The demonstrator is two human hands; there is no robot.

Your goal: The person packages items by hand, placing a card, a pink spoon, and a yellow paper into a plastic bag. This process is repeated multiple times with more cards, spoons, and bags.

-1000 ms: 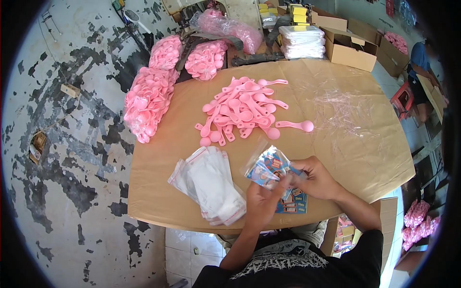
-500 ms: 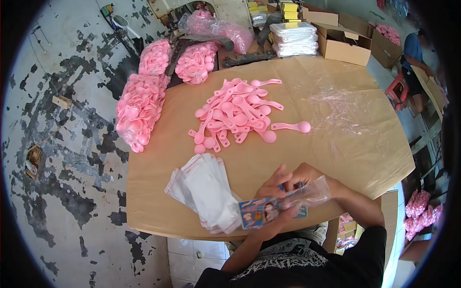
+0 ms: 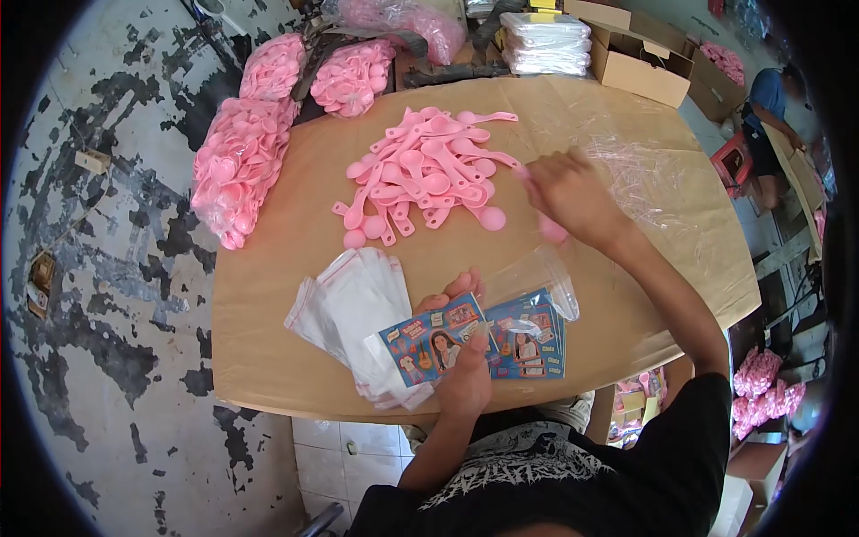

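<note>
My left hand (image 3: 465,380) grips a blue printed card (image 3: 434,345), thumb on top, with a clear plastic bag (image 3: 537,282) extending to its right. More blue cards (image 3: 537,345) lie beside and partly under the bag. My right hand (image 3: 573,192) is over the table, right of the pile of pink spoons (image 3: 425,174), its curled fingers blurred. A single pink spoon (image 3: 552,230) shows its bowl below that hand, its handle hidden by the fingers. White clear bags (image 3: 358,318) lie stacked left of my left hand.
Bagged pink spoons (image 3: 246,170) stand at the table's left edge. Plastic scraps (image 3: 635,183) lie at the right of the brown table (image 3: 626,331). Behind are stacked clear packs (image 3: 546,45) and an open carton (image 3: 640,76). A person (image 3: 769,98) sits at the far right.
My right hand has left the card and bag and moved up to the single spoon, which has turned. My left hand still holds the card. The view has shifted slightly.
</note>
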